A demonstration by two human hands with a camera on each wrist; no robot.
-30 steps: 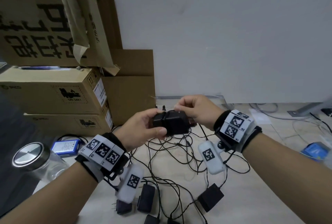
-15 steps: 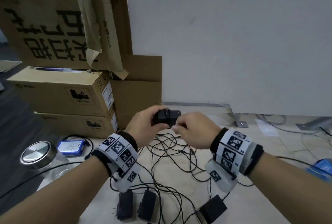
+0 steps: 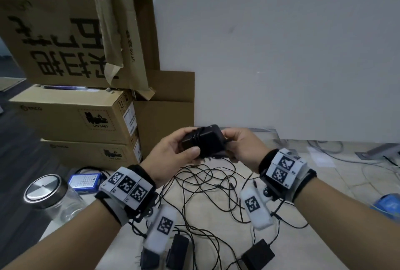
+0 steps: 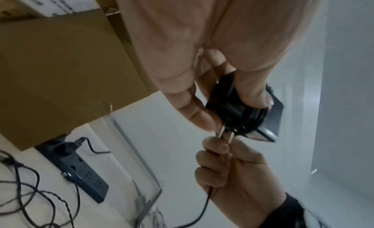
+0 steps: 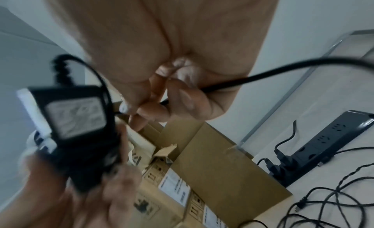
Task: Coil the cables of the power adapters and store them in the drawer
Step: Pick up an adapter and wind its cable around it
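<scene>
A black power adapter (image 3: 203, 142) is held in the air above the table, with several turns of its thin black cable wound around its body. My left hand (image 3: 186, 144) grips the adapter, thumb on the near face and fingers behind. In the left wrist view the adapter (image 4: 232, 106) shows its two metal prongs (image 4: 226, 133) pointing at my right hand (image 4: 228, 164). My right hand (image 3: 229, 140) sits just right of the adapter and pinches the free cable (image 5: 263, 74) between thumb and fingers (image 5: 161, 106). No drawer is in view.
Tangled black cables (image 3: 205, 187) cover the table below my hands, with more adapters (image 3: 177, 252) (image 3: 257, 256) near the front edge. Stacked cardboard boxes (image 3: 75, 122) stand at the left. A lidded glass jar (image 3: 43, 192), a blue pack (image 3: 85, 180) and a black power strip (image 4: 81, 175) are nearby.
My right hand has swung from in front of the adapter to its right side, carrying the cable around it. The adapter has turned in my left hand. The head view has tilted up.
</scene>
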